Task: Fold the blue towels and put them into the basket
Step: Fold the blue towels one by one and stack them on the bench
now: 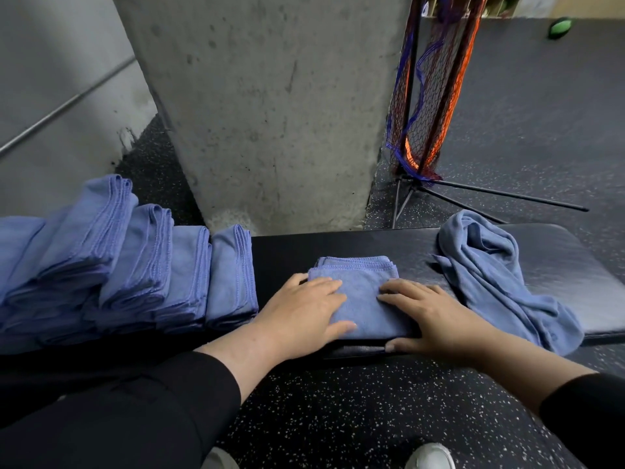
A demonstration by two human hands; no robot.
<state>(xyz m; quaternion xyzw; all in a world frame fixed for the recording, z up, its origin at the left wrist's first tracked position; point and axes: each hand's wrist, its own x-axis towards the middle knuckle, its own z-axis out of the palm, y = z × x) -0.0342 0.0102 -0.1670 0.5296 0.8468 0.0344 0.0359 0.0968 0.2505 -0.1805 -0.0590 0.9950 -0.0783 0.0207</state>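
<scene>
A person in black sleeves leans over a black padded desk (338, 245). A folded blue towel (358, 292) lies at the desk's middle, near its front edge. Left hand (304, 316) rests flat on the towel's left half, fingers (324, 289) straight & spread, gripping nothing. Right hand (436, 319) lies flat on the towel's right edge, fingers straight too, thumb along the desk's front edge. At the desk's left end stands a row of folded blue towels (135, 265), leaning on each other. At the desk's right end lies a crumpled blue towel (490, 275), unfolded. Behind the desk: a concrete pillar (270, 113) w/ a netted stand (429, 96) beside it.
</scene>
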